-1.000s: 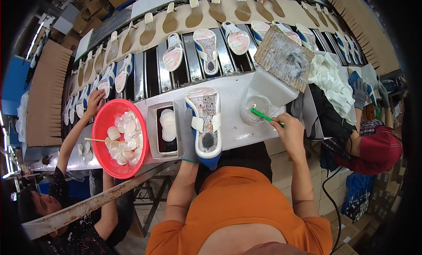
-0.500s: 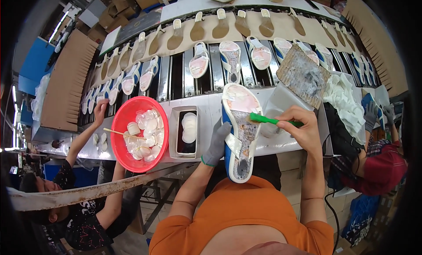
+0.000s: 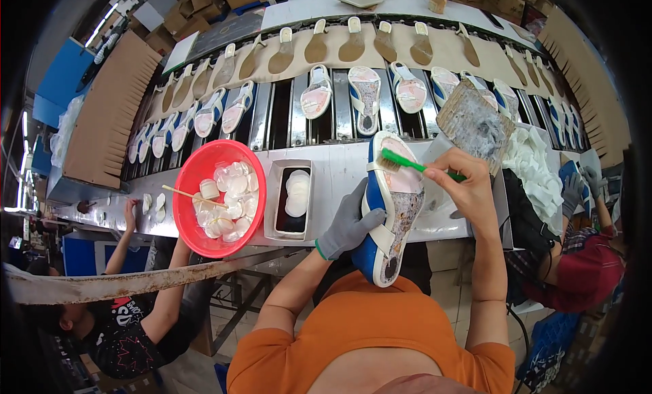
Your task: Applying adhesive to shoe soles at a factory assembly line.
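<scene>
In my gloved left hand (image 3: 350,221) I hold a blue and white sandal (image 3: 405,214), turned underside up and tilted, its toe pointing away from me. My fingers wrap its left side, with the thumb over its edge. A pink patch covers the front of the underside; the back part is mottled grey. My bare right hand (image 3: 465,180) pinches a green brush (image 3: 414,164) like a toothbrush. Its bristles touch the pink patch near the toe. Beyond, several similar sandals (image 3: 316,94) lie on a metal roller conveyor (image 3: 278,116).
Brown soles (image 3: 353,44) line a beige belt (image 3: 299,71) farther back. To the left are a red basin (image 3: 180,204) of white discs and a white box (image 3: 272,190). A stained board (image 3: 468,119), white crumpled sheets (image 3: 533,160) and a black bag (image 3: 526,204) lie right. Co-workers flank both sides.
The brush has moved from the sandal's middle up to the pink toe area. The sandal has shifted right and tilted. A co-worker's hand at left has drawn back from the conveyor.
</scene>
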`<state>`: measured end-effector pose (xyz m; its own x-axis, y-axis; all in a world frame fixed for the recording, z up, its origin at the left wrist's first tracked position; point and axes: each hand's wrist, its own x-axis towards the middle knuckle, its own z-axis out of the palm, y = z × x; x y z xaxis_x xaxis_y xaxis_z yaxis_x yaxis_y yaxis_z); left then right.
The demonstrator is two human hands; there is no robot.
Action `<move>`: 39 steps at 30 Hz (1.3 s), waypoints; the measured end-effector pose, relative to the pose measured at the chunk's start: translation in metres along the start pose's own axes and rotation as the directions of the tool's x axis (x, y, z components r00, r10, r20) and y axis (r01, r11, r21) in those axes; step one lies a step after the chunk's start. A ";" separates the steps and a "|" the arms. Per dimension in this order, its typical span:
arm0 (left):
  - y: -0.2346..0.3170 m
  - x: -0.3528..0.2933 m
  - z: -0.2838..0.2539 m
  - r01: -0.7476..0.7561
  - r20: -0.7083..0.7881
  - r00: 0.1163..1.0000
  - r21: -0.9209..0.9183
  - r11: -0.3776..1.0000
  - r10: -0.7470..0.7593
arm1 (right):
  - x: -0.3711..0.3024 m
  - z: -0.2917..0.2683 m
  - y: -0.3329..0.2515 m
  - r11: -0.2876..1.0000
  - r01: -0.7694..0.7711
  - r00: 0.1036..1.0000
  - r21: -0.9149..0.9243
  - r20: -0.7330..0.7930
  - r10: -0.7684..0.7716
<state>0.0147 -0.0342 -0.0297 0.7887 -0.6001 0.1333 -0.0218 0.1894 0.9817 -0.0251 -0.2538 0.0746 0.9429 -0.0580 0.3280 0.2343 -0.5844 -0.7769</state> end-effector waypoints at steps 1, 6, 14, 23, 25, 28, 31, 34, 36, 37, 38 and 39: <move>0.000 -0.001 -0.001 0.000 -0.003 1.000 0.000 1.000 0.000 | 0.002 0.000 -0.001 0.999 -0.018 1.000 -0.035 -0.012 0.017; -0.001 0.001 0.001 0.007 -0.007 1.000 -0.099 0.995 -0.008 | 0.008 -0.005 0.006 0.997 0.073 0.997 -0.009 0.033 -0.073; 0.003 0.000 -0.001 0.095 0.042 0.995 -0.244 0.965 -0.088 | 0.008 -0.015 0.006 0.984 0.176 0.970 0.007 0.168 -0.175; 0.003 -0.002 -0.004 0.123 0.005 0.992 -0.312 0.942 -0.128 | 0.002 -0.020 -0.003 0.924 0.335 0.928 -0.186 0.235 -0.289; 0.002 -0.001 -0.004 0.120 -0.020 0.991 -0.311 0.943 -0.133 | -0.002 -0.019 -0.007 0.875 0.387 0.917 -0.290 0.218 -0.333; -0.001 0.001 -0.004 0.110 -0.051 0.990 -0.324 0.940 -0.133 | -0.008 -0.017 -0.009 0.839 0.409 0.911 -0.360 0.223 -0.348; -0.003 0.003 -0.005 0.086 -0.088 0.988 -0.354 0.931 -0.125 | -0.015 -0.012 -0.009 0.814 0.417 0.907 -0.404 0.235 -0.349; -0.006 0.003 -0.004 0.064 -0.121 0.985 -0.415 0.907 -0.125 | -0.023 -0.008 -0.014 0.808 0.417 0.907 -0.415 0.248 -0.341; -0.004 0.004 -0.004 0.056 -0.155 0.979 -0.428 0.902 -0.135 | -0.029 -0.006 -0.011 0.856 0.411 0.903 -0.314 0.273 -0.333; -0.003 0.004 -0.004 0.056 -0.153 0.979 -0.428 0.902 -0.133 | -0.031 -0.005 -0.009 0.893 0.397 0.897 -0.212 0.295 -0.329; -0.002 0.003 -0.003 0.061 -0.171 0.975 -0.406 0.912 -0.141 | -0.032 -0.005 -0.006 0.892 0.398 0.897 -0.214 0.293 -0.330; -0.001 0.004 -0.003 0.066 -0.188 0.971 -0.385 0.920 -0.148 | -0.033 -0.005 -0.003 0.974 0.217 0.937 -0.065 0.294 -0.189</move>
<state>0.0194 -0.0347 -0.0304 0.8843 -0.4650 -0.0412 0.2685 0.4344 0.8598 -0.0580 -0.2542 0.0686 0.9088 0.2938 0.2961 0.4172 -0.6348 -0.6504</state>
